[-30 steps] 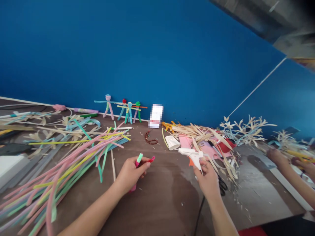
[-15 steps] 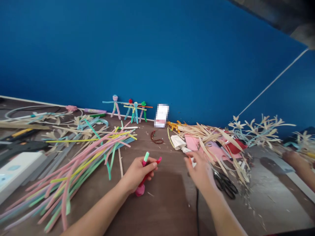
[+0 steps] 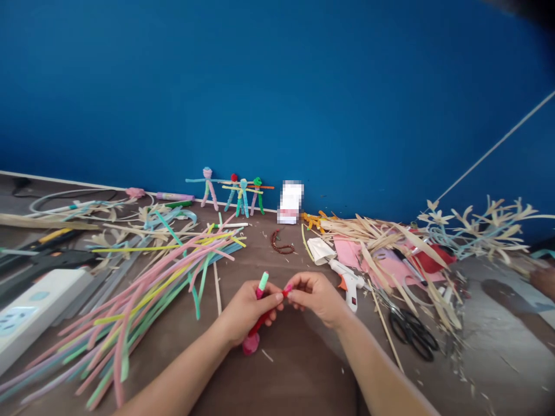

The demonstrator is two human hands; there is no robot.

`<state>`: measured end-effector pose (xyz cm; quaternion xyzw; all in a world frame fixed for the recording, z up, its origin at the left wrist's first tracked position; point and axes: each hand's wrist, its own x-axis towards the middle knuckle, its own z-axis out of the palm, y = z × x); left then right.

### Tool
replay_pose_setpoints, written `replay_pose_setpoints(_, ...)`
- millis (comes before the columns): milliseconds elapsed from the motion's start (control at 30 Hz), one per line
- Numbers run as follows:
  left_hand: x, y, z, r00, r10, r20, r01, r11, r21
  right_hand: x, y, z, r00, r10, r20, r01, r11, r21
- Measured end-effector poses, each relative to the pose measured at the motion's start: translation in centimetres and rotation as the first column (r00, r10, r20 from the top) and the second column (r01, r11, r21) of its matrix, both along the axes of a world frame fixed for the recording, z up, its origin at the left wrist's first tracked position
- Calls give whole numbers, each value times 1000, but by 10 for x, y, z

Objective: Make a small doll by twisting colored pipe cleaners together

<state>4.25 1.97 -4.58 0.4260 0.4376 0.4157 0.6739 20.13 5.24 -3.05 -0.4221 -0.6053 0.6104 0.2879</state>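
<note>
My left hand (image 3: 249,309) is closed around a pipe cleaner figure (image 3: 250,344) in red and magenta. A mint-green tip sticks up above the thumb, and a round pink end hangs below the fingers. Meeting it from the right, my right hand (image 3: 318,297) pinches the red and pink end of the figure between thumb and fingertips. Part of the figure is hidden by my fingers. Just beyond my right hand, a white glue gun (image 3: 349,282) with an orange trigger lies on the table, its nozzle toward a crumpled white tissue (image 3: 321,251).
Loose pipe cleaners (image 3: 147,294) and a white power strip (image 3: 39,315) lie left. Several pipe cleaner figures (image 3: 243,196) stand by the blue wall. Black scissors (image 3: 411,332), dried husk strips (image 3: 364,228) and a beaded bracelet (image 3: 280,245) are about. Another person's hand (image 3: 544,282) shows far right.
My right hand has moved left from the glue gun, which now lies uncovered, and has taken hold of the figure's red end. My left hand keeps its grip. The view has shifted slightly.
</note>
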Motion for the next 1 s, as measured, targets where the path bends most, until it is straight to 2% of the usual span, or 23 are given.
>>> replay_pose_setpoints(133, 2, -1, 2, 982, 41, -187, -22, 994, 104, -4, -3, -6, 999, -41, -12, 41, 999, 19)
replay_pose_setpoints(200, 1, -2, 3, 942, 86, -325, -17, 977, 211, -7, -5, -8, 997, -71, 2, 71, 997, 28)
replay_pose_setpoints(300, -1, -4, 5, 818, 230, -528, 49, 885, 462, -9, -7, -11, 993, -115, 15, 114, 993, 12)
replay_pose_setpoints(367, -3, -6, 5, 750, 303, -588, 127, 807, 577, -10, -8, -12, 993, -119, 2, 119, 993, -19)
replay_pose_setpoints(500, -6, -10, 1, 686, 372, -626, 238, 698, 675, -13, -11, -12, 992, -122, -32, 121, 992, -40)
replay_pose_setpoints(633, -5, -13, -2, 617, 448, -647, 318, 611, 725, -21, -15, -13, 975, -222, -7, 222, 974, 39)
replay_pose_setpoints(667, -5, -13, -2, 619, 441, -649, 315, 618, 720, -22, -16, -13, 968, -252, -1, 252, 965, 66)
replay_pose_setpoints(700, -4, -12, 0, 636, 418, -648, 290, 649, 703, -23, -16, -14, 963, -269, 3, 268, 959, 88)
replay_pose_setpoints(767, -4, -9, 4, 723, 308, -619, 186, 776, 603, -23, -16, -14, 967, -255, -3, 254, 962, 104)
replay_pose_setpoints(833, -4, -5, 9, 854, 139, -501, 76, 920, 385, -21, -15, -14, 980, -194, -40, 197, 974, 108)
replay_pose_setpoints(867, -5, -4, 11, 914, 64, -401, 47, 964, 262, -19, -15, -13, 985, -158, -67, 165, 979, 119)
replay_pose_setpoints(933, -6, -1, 13, 982, -18, -189, 33, 997, 74, -15, -15, -12, 988, -103, -112, 122, 977, 173)
replay_pose_setpoints(1000, -8, -1, 12, 998, -27, -48, 26, 1000, -16, -13, -16, -10, 991, -78, -105, 104, 958, 267)
